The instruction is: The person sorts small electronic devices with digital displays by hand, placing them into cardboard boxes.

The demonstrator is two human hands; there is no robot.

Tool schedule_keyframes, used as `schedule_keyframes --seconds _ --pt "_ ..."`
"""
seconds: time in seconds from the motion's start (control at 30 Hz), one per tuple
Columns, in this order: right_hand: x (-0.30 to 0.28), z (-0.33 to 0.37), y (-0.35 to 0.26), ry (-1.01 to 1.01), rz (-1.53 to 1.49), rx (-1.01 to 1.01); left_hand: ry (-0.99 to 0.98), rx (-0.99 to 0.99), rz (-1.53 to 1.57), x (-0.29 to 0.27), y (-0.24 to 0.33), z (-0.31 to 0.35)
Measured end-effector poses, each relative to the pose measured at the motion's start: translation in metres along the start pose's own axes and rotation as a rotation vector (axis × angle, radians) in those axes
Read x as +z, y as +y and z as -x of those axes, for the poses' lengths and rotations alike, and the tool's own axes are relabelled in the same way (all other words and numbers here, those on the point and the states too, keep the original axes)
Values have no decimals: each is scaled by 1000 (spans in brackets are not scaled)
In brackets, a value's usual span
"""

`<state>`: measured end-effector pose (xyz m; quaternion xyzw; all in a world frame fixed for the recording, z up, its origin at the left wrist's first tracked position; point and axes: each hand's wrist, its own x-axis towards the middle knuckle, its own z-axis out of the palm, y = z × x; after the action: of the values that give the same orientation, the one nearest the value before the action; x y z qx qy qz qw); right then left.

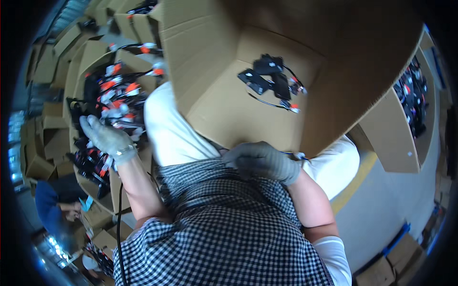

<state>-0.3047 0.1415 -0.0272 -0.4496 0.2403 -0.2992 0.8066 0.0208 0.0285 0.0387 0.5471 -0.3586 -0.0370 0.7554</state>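
Observation:
My left hand point(109, 138), in a grey glove, is over an open carton at my left, its fingers stretched out. Heaped in that carton are black cabled parts point(121, 97) with orange and white connectors. In front of my waist, my right hand point(262, 162) is gloved and closed, its fingers curled; what they hold, if anything, is hidden. A short cable end with a pale connector point(299, 155) shows just beyond its wrist. Several flat black cased parts with cables point(273, 78) lie at the bottom of the large carton point(210, 97) tilted between my knees.
Another carton point(391, 126) of similar parts stands at the right. More cardboard boxes point(40, 152) are piled at the far left. A person in a dark blue sleeve point(47, 205) works at the lower left. A yellow line point(355, 181) crosses the grey floor.

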Motion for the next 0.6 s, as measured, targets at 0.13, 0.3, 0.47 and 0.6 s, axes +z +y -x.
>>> schedule_keyframes --seconds 0.13,0.3,0.47,0.6 --pt "-7 7 0 -36 -81 -113 -1002 206 -452 70 3 140" --pt "-30 10 -22 27 -57 -287 -1838 419 -264 142 -105 335" --pt "-48 13 -22 249 -66 -383 -1889 607 -583 147 -152 428" --pt "-49 16 -19 362 -35 -328 -2358 488 -572 133 -137 400"
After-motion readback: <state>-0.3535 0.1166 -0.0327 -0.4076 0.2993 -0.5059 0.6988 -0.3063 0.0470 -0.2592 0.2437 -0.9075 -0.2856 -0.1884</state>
